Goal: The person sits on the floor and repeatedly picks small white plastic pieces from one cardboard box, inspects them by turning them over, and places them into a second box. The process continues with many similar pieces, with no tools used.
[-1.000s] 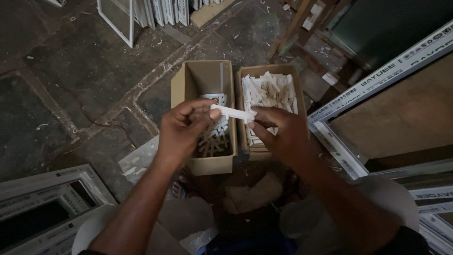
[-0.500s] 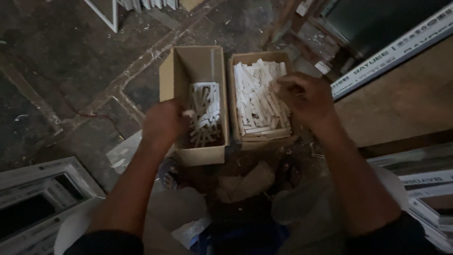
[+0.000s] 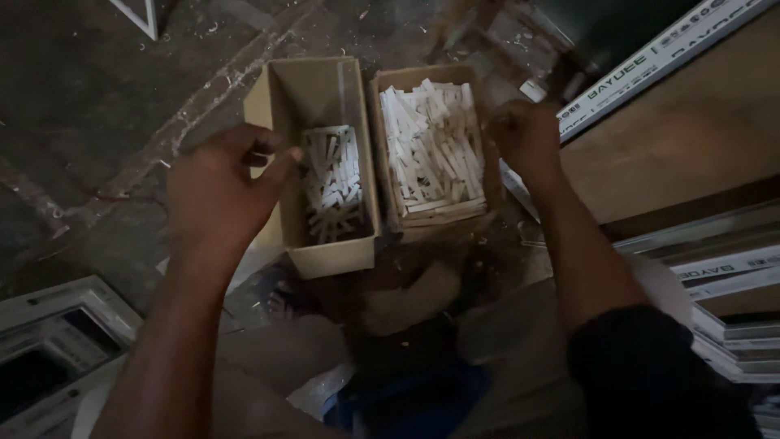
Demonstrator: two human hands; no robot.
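Nearest the camera, the person's knees and a dark sleeve fill the bottom edge, with pale window frames stacked at the lower left and more white profiles piled at the right, so free floor is narrow on both sides.

The left hand hovers just beside the left cardboard box, fingers curled and thumb pressed toward them; whether it pinches anything is too dark to tell. The right hand sits at the right wall of the right cardboard box, closed in a loose fist; what it holds, if anything, cannot be made out.

Half a second ago both hands were lower and nearer the boxes' front ends; a second ago they met in the middle, sharing one white strip. Now they are well apart, one on each outer side.

The two tan boxes stand side by side, touching, open-topped. The left one is about half full of short white plastic pieces gathered at its near end; the right one is heaped with longer white strips.

Beyond lies dark stone floor scattered with pale chips, open to the far left. At far right a long white profile with green lettering runs diagonally along a brown board.
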